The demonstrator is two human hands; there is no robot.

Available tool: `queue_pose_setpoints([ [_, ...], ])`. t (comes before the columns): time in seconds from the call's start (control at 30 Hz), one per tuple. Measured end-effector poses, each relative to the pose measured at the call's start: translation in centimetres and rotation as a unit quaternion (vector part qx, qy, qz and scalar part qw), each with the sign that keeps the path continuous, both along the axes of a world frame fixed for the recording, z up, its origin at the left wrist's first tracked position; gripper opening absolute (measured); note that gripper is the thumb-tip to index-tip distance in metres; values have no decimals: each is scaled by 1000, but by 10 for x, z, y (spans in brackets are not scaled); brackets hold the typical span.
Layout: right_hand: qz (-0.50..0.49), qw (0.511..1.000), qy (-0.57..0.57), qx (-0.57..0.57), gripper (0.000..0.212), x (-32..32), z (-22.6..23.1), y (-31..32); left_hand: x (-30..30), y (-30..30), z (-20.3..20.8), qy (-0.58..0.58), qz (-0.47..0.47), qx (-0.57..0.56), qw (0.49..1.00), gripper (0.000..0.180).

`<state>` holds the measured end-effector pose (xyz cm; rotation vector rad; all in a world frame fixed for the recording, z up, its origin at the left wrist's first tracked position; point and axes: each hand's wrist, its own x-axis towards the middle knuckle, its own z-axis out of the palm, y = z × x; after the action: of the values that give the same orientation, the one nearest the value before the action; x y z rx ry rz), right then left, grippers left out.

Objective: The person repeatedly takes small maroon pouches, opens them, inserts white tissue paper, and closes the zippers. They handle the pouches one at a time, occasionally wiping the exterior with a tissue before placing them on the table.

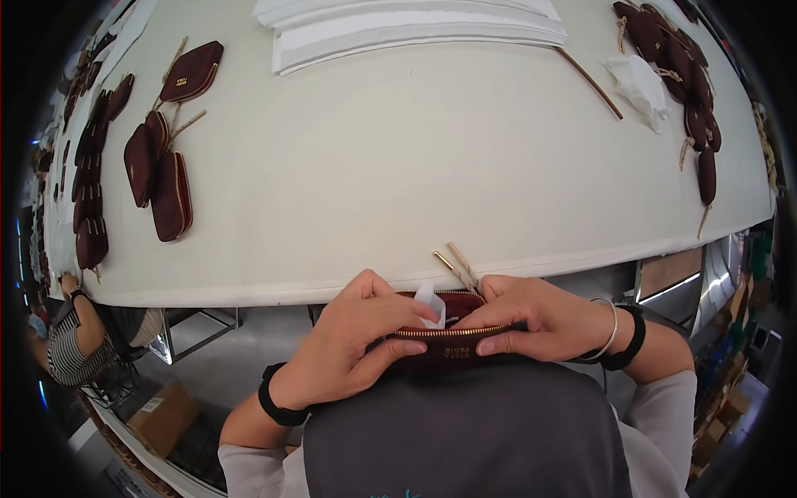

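At the table's near edge, close to my body, I hold a dark burgundy zip purse with its gold zipper undone and its mouth facing up. My left hand grips the purse's left side, thumb on the front, fingers reaching into the mouth by a piece of white paper. The paper sticks up partly out of the opening. My right hand pinches the right side of the front rim, thumb outside and fingers inside. Zipper pull strips poke up beyond the purse's far rim. The purse's inside is mostly hidden by my fingers.
Several burgundy purses lie at the left, with a longer row farther left. More purses are heaped at the right beside crumpled white tissue. White sheets are stacked at the back near a thin brown stick. Another person sits at far left.
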<state>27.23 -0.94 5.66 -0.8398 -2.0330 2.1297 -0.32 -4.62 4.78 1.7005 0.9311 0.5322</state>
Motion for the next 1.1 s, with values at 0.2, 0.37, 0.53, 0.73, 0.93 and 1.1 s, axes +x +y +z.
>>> queue_pose_setpoints([
  [0.2, -135, 988, 0, -74, 23, -5, 1, -10, -4, -6, 1, -9, 24, -50, 998, 21],
  [0.37, -149, 985, -72, 43, 24, -4, 8, -5, -8, -6, 4, -96, 95, -135, 982, 23],
  [0.53, -134, 987, -74, -46, 22, -8, 9, -10, -21, -11, 8, -34, 66, -200, 977, 23],
  [0.73, -178, 975, -26, 132, 18, -15, 9, 11, -26, 17, 9, -76, 122, -235, 961, 19],
  [0.93, -250, 917, -64, 304, 17, -30, 3, 60, -25, 77, -2, -30, 206, -92, 974, 19],
  [1.1, -212, 947, -105, 218, 21, -31, -9, 83, -17, 93, -32, -63, 261, -104, 958, 20],
])
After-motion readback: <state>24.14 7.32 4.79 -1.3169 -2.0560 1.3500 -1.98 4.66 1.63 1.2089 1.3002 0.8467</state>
